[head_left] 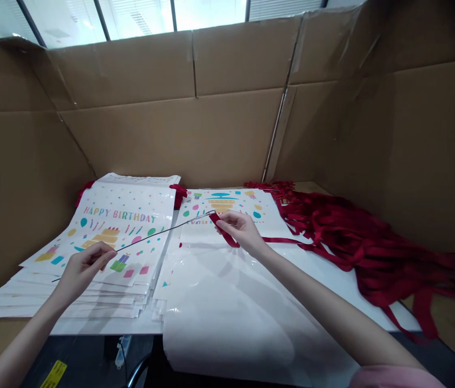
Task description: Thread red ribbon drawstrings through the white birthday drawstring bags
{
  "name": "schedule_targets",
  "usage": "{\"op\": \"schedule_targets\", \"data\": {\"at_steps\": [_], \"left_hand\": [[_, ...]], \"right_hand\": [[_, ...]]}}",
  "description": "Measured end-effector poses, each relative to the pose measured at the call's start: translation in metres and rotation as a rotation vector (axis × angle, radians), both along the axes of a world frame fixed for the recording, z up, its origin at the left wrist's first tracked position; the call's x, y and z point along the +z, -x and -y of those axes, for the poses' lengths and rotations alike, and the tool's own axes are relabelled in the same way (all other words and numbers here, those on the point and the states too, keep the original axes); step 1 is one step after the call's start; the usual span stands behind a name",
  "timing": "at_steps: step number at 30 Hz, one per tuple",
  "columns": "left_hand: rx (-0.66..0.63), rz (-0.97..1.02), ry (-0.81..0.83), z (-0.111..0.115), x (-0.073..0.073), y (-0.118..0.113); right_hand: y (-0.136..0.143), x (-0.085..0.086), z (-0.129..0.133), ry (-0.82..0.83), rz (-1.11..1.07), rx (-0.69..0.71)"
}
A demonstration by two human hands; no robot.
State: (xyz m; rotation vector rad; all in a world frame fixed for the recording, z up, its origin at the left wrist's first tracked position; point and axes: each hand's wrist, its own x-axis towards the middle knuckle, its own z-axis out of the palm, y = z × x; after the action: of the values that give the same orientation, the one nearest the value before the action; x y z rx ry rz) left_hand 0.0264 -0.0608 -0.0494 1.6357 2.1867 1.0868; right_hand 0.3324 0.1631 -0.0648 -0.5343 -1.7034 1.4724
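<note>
My left hand (90, 265) pinches a long thin dark wire (162, 231) above the left stack of printed sheets. The wire slants up to the right, and its tip meets the end of a red ribbon (227, 236). Between its thumb and fingers, my right hand (241, 229) holds that ribbon end. From there the ribbon runs right toward a heap of red ribbons (332, 221). Below the right hand lies a white sheet (227, 291) with a birthday cake print at its far end; its near part curls over the table edge. Whether the wire passes through the ribbon cannot be made out.
A stack of "Happy Birthday" sheets (120, 215) stands on the left, with red ribbon bunched at its far corners. Tall cardboard walls (162, 134) enclose the back and sides. A yellow label (54, 374) shows below the table's front edge.
</note>
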Motion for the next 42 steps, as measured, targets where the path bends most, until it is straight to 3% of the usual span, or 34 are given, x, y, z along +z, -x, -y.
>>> {"op": "schedule_targets", "data": {"at_steps": [15, 21, 25, 29, 32, 36, 39, 42], "left_hand": [[-0.046, -0.005, 0.088, -0.001, -0.010, 0.002], [-0.094, 0.040, 0.179, -0.001, -0.013, 0.001], [-0.130, 0.068, 0.220, 0.002, -0.011, 0.003], [-0.161, 0.067, 0.259, -0.003, 0.001, 0.001], [-0.222, 0.053, 0.261, -0.023, 0.017, -0.020], [-0.353, -0.005, 0.131, -0.069, 0.034, -0.073], [-0.414, 0.030, 0.030, -0.102, 0.038, -0.110], [-0.435, 0.025, -0.042, -0.122, 0.037, -0.127]], "right_hand": [[0.005, -0.002, 0.003, -0.007, -0.068, 0.019], [0.002, 0.000, 0.008, -0.051, -0.103, 0.119], [0.000, 0.001, 0.008, -0.121, -0.023, 0.116], [0.004, -0.003, 0.004, -0.159, -0.018, 0.057], [0.013, -0.005, 0.007, -0.207, -0.020, 0.041], [0.029, -0.004, 0.019, -0.267, -0.012, 0.063], [0.035, -0.004, 0.025, -0.247, -0.006, 0.044], [0.030, -0.005, 0.022, -0.223, -0.024, 0.033]]}}
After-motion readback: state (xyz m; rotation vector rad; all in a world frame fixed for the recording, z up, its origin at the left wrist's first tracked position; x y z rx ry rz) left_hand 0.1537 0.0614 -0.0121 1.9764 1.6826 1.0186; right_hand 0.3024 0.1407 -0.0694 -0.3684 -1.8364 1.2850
